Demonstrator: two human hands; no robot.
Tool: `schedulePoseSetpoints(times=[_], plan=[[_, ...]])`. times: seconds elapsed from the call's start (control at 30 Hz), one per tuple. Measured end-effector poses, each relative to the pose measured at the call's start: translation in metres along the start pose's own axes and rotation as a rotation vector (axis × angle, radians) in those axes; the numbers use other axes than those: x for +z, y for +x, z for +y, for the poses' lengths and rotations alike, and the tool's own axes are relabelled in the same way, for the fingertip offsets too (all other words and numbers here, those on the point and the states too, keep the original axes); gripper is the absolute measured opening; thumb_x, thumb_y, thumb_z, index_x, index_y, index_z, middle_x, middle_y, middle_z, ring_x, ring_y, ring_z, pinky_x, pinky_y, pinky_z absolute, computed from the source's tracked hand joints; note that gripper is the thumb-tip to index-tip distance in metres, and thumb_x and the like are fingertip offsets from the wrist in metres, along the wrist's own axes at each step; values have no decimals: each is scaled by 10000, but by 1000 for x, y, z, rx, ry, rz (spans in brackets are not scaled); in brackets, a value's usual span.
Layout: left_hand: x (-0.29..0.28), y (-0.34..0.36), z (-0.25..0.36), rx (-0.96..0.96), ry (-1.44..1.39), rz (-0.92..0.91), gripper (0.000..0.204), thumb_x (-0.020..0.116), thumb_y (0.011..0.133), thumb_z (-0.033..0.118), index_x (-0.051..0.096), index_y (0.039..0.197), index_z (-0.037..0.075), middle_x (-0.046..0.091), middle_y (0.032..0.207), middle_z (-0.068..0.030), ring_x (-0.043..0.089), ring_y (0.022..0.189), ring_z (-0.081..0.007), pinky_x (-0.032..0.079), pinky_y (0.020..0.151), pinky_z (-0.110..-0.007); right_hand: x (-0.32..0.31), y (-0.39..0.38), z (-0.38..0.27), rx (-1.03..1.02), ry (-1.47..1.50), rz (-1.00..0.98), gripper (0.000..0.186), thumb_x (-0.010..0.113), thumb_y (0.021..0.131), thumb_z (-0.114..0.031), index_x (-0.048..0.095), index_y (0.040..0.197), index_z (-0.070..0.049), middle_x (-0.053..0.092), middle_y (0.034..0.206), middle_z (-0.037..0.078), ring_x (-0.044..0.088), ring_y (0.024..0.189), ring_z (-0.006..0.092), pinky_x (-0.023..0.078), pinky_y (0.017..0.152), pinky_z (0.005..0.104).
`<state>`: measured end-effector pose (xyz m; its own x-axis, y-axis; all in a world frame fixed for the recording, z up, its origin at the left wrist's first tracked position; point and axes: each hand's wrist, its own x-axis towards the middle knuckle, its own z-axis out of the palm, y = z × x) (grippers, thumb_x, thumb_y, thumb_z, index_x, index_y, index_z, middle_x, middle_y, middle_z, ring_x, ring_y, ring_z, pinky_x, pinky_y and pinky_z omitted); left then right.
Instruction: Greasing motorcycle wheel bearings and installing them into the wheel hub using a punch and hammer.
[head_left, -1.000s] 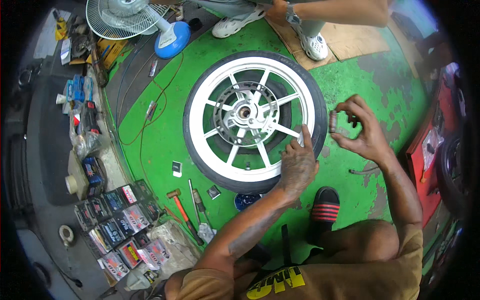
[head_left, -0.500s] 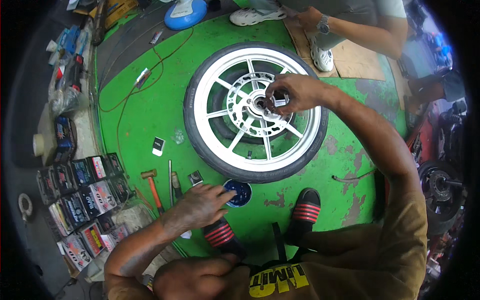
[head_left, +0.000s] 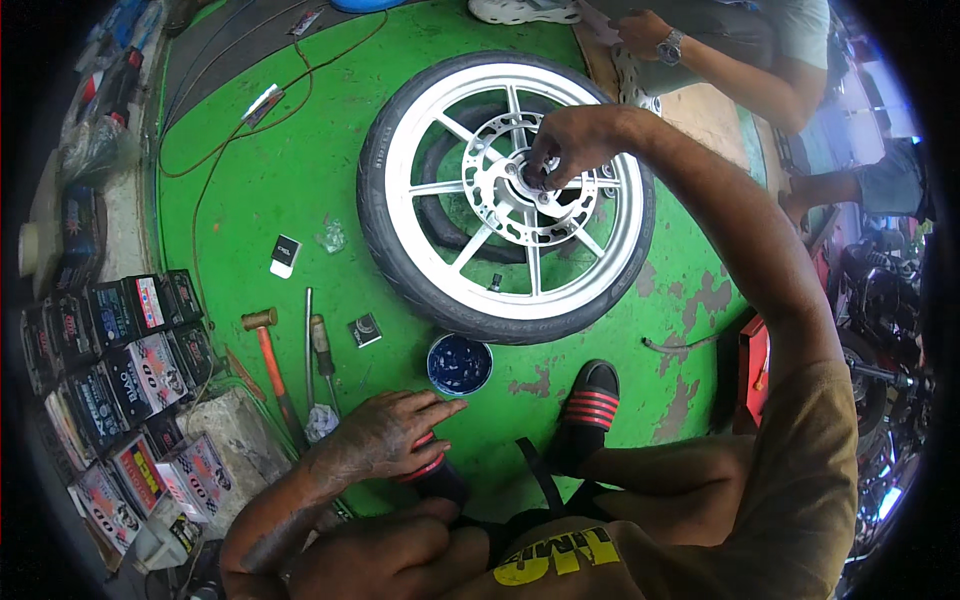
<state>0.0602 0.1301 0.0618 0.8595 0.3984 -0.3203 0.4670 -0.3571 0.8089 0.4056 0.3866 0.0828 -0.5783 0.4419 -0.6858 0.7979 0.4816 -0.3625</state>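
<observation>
A motorcycle wheel (head_left: 536, 293) with white spokes and a black tyre lies flat on the floor ahead of me. A slotted brake disc (head_left: 490, 213) surrounds its hub. My right hand (head_left: 583, 140) reaches over the far right of the wheel, its bent fingers pressed together at the hub opening; whatever they pinch is hidden. Just this side of the tyre stands a round tub of dark blue grease (head_left: 460, 364). Beside the tub, my left hand (head_left: 388, 430) hovers over my left slipper with fingers stretched out, holding nothing. Smears mark this hand's skin.
Left of the tub lie a small box (head_left: 365, 329), a screwdriver (head_left: 321, 345), a metal rod (head_left: 308, 340) and an orange-handled hammer (head_left: 272, 360). Stacked battery boxes (head_left: 120, 360) line the left side. Another person's hand (head_left: 645, 35) with a watch is beyond the wheel. A red stand (head_left: 752, 370) is at right.
My right hand has lowered its fingers into the hub opening from just above it. My left hand has drawn back from over the grease tub. The view has shifted.
</observation>
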Motion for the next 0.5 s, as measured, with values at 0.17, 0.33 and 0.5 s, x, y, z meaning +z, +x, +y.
schedulePoseSetpoints(times=[0.17, 0.33, 0.5], plan=[[-9, -2, 0, -13, -58, 25, 619, 707, 856, 270, 501, 1419, 118, 607, 1043, -122, 638, 949, -292, 536, 862, -389, -5, 1, -2, 189, -74, 9, 331, 709, 782, -290, 759, 1067, -130, 728, 910, 121, 656, 805, 229, 504, 765, 370], [-11, -3, -1, -66, -94, -39, 555, 654, 906, 325, 518, 1405, 123, 613, 1115, -118, 634, 1010, -296, 525, 910, -393, -7, -6, -5, 172, -75, 103, 336, 724, 766, -301, 753, 1041, -110, 680, 855, 112, 636, 801, 235, 500, 751, 379], [-10, -4, -2, -40, -83, -1, 583, 683, 881, 280, 507, 1414, 123, 614, 1110, -131, 638, 1004, -297, 531, 892, -390, -1, -12, -3, 128, -103, 199, 316, 729, 773, -276, 723, 1034, -98, 672, 916, 102, 635, 845, 241, 502, 761, 380]])
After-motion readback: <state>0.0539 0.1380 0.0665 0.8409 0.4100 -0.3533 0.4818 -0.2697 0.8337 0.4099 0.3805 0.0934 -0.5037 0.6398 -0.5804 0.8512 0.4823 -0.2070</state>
